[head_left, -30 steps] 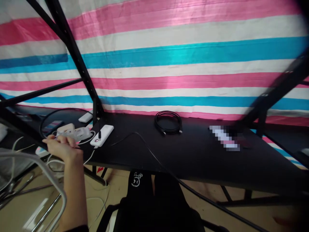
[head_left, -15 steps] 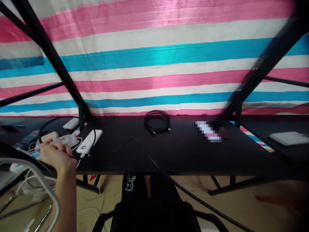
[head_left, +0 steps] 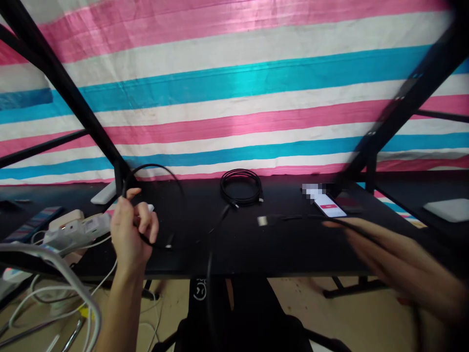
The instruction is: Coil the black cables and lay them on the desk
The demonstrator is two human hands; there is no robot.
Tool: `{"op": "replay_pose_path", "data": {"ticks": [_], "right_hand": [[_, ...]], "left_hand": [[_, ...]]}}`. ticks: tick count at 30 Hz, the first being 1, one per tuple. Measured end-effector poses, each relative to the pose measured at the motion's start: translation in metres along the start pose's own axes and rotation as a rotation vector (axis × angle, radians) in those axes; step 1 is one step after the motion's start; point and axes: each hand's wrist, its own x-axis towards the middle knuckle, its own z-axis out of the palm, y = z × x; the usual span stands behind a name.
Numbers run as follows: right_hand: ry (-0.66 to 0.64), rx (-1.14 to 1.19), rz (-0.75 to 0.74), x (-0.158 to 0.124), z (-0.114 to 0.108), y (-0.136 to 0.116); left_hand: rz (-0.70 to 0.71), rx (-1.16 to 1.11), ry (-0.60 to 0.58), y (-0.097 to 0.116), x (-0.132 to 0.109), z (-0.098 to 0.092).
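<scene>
My left hand (head_left: 132, 230) is raised over the black table (head_left: 286, 249) with its fingers closed round a black cable (head_left: 172, 178) that arcs up in a loop above it. My right hand (head_left: 395, 261) reaches in from the right, blurred by motion, fingers stretched along another stretch of black cable whose silver plug (head_left: 262, 221) points left. A coiled black cable (head_left: 241, 187) lies at the back of the table. A phone (head_left: 330, 205) with a lit screen lies near my right fingertips.
White power strips and chargers (head_left: 78, 229) with white cords sit at the left table edge. Black slanted frame bars (head_left: 66, 93) rise left and right. A striped tarp (head_left: 234, 88) hangs behind. A chair's metal rim (head_left: 54, 259) is at lower left, a white device (head_left: 447, 209) far right.
My left hand left the power strips and lifted a black cable into a loop. My right hand came into view from the right along the cable, whose plug end now lies mid-table.
</scene>
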Motion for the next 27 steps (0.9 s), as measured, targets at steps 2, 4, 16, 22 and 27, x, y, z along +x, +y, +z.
{"op": "replay_pose_path", "data": {"ticks": [2, 4, 16, 22, 27], "right_hand": [[-0.388, -0.081, 0.014, 0.024, 0.031, 0.005], [-0.594, -0.081, -0.08, 0.045, 0.062, 0.009], [-0.329, -0.139, -0.523, 0.11, 0.113, 0.021], [-0.467, -0.252, -0.578, 0.148, 0.096, 0.015], [-0.477, -0.35, -0.784, 0.172, 0.068, 0.016]], "left_hand": [[-0.051, 0.012, -0.056, -0.008, 0.004, 0.016], [-0.083, 0.022, -0.117, -0.017, 0.009, 0.032], [-0.125, 0.076, -0.122, -0.052, 0.041, 0.084], [-0.132, 0.189, -0.098, -0.077, 0.059, 0.084], [-0.133, 0.333, -0.113, -0.089, 0.084, 0.066]]}}
